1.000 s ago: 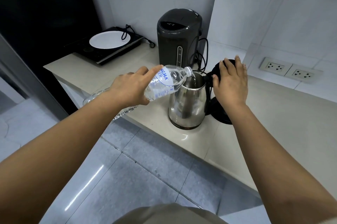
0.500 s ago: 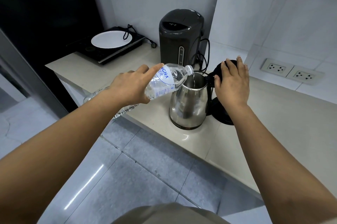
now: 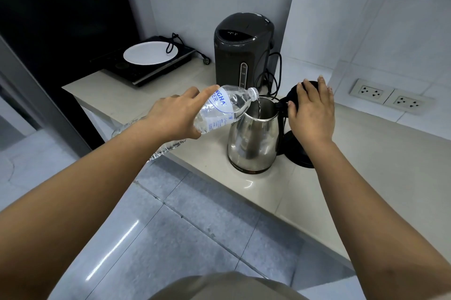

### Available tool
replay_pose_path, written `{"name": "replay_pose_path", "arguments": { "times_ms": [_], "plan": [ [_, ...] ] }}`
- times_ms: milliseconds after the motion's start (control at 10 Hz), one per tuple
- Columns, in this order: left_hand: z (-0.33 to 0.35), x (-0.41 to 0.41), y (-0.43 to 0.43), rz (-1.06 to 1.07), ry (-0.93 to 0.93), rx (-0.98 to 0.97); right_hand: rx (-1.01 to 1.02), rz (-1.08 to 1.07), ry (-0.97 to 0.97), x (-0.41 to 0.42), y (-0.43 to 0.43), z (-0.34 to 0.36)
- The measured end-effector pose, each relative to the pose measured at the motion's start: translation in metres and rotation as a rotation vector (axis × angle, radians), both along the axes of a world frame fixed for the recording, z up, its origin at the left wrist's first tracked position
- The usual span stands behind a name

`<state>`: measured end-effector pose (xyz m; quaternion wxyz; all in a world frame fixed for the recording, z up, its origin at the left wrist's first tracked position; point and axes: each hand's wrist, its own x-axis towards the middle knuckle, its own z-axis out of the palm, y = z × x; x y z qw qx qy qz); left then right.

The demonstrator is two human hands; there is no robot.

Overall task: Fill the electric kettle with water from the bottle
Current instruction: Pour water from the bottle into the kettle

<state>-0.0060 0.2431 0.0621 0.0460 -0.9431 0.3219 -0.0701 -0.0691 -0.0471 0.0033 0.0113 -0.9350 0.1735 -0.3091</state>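
Observation:
A steel electric kettle (image 3: 252, 143) stands on the beige counter (image 3: 366, 167) near its front edge. Its black lid (image 3: 296, 94) is swung up and back. My right hand (image 3: 311, 114) rests flat against the lid, holding it back. My left hand (image 3: 175, 116) grips a clear plastic water bottle (image 3: 227, 108) with a blue label, tilted so its neck sits over the kettle's mouth. A thin stream of water runs from the bottle into the kettle. The bottle's bottom end pokes out under my left wrist.
A dark hot-water dispenser (image 3: 242, 53) with a black cord stands just behind the kettle. Further left a black induction hob (image 3: 144, 72) carries a white plate (image 3: 150, 53). Two wall sockets (image 3: 390, 99) sit at the right. Tiled floor lies below the counter edge.
Both hands, the bottle and the kettle keep their places while water keeps flowing. Only the camera view has shifted slightly.

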Motion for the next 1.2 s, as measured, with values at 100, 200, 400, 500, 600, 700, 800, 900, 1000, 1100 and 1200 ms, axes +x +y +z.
{"name": "replay_pose_path", "arguments": {
  "times_ms": [100,200,400,500,600,700,800,900,1000,1100,1200],
  "plan": [
    [-0.0004,0.0002,0.0005,-0.001,0.003,-0.005,0.002,-0.002,0.005,0.0,0.0001,0.0001],
    [-0.0003,0.0012,0.0002,0.002,0.001,-0.001,-0.001,-0.004,0.003,-0.0001,0.0,0.0001],
    [0.0004,0.0029,0.0,-0.002,-0.001,0.001,0.002,-0.006,0.005,-0.0001,0.0006,0.0005],
    [0.0009,0.0029,-0.0007,-0.002,-0.005,0.004,0.003,-0.005,0.003,-0.0001,0.0013,-0.0001],
    [0.0011,0.0027,-0.0013,-0.002,-0.011,0.009,-0.001,-0.002,-0.008,-0.0002,0.0008,0.0],
    [0.0013,0.0028,-0.0015,-0.004,-0.012,0.01,-0.003,-0.009,0.003,0.0001,0.0008,0.0],
    [0.0016,0.0037,-0.0008,-0.006,-0.013,0.008,0.0,-0.01,0.003,0.0004,0.0008,0.0],
    [0.0012,0.004,-0.0003,-0.006,-0.014,0.013,0.002,-0.01,0.0,0.0005,0.0005,0.0001],
    [0.0007,0.0036,-0.0006,-0.008,-0.017,0.011,0.006,-0.007,0.0,0.0005,0.0007,0.0],
    [0.0008,0.0031,-0.0007,-0.005,-0.016,0.002,0.005,-0.006,-0.005,0.0003,0.0006,-0.0001],
    [0.0007,0.0021,-0.0013,-0.01,-0.023,0.004,0.007,-0.005,-0.008,0.0,0.0012,0.0]
  ]
}}
